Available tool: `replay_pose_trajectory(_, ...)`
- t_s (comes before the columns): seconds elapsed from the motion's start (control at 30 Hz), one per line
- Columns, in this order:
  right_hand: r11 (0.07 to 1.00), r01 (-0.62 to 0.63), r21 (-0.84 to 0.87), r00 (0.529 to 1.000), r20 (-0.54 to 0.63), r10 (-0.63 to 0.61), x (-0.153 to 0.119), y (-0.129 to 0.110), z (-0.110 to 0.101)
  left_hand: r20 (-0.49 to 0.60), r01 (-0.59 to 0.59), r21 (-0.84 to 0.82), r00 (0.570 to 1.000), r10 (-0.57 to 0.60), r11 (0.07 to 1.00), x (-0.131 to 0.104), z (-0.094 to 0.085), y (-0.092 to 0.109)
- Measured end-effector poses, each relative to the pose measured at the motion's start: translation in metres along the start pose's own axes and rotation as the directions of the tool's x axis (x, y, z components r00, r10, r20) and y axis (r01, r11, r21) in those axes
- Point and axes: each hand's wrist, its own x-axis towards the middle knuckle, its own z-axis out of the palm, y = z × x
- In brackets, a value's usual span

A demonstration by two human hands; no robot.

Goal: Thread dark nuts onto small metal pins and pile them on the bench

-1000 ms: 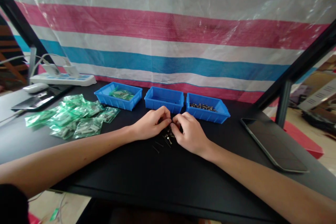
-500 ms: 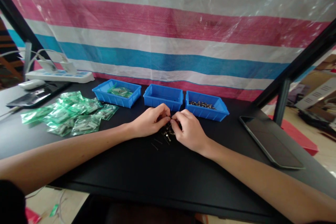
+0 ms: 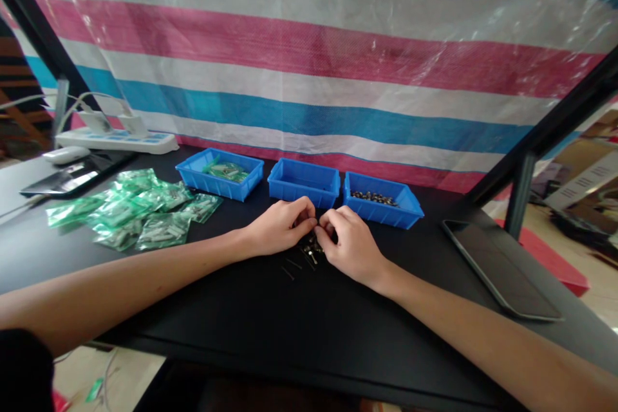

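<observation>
My left hand [image 3: 280, 226] and my right hand [image 3: 351, 243] meet fingertip to fingertip above a small pile of metal parts [image 3: 311, 248] on the black table [image 3: 270, 328]. Both are closed in a pinch; whatever lies between the fingers is too small to make out. A few thin pins [image 3: 288, 272] lie just left of the pile. Behind the hands stand three blue trays: the left one [image 3: 232, 188] has green bags in it, the middle one [image 3: 304, 193] shows a bare bottom, and the right one [image 3: 386, 211] contains small metal pieces.
Green plastic bags of parts [image 3: 130, 206] are heaped at the left. Further back are a white power strip [image 3: 116, 140] and a dark flat device [image 3: 72, 174]. A phone [image 3: 502, 270] lies at the right. Striped sheeting [image 3: 299, 64] hangs behind the table.
The whole view has shifted slightly, so things appear a little lower and to the right. Both hands remain pinched together over the pile, with small finger movements.
</observation>
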Motion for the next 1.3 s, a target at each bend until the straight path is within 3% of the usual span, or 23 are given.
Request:
replay_pose_trajectory(0.67, 0.980, 0.053, 0.193, 0.998, 0.033, -0.061, -0.0004, 0.0001, -0.0005, 0.005, -0.026, 0.008, 1.000, 0.025, 1.000, -0.0003, -0.0017, 0.0022)
replay_pose_trajectory(1.3, 0.986, 0.074, 0.147, 0.997, 0.019, -0.077, -0.0007, 0.0014, 0.0027, 0.004, -0.006, -0.024, 1.000, 0.006, 1.000, 0.0002, -0.0016, 0.0004)
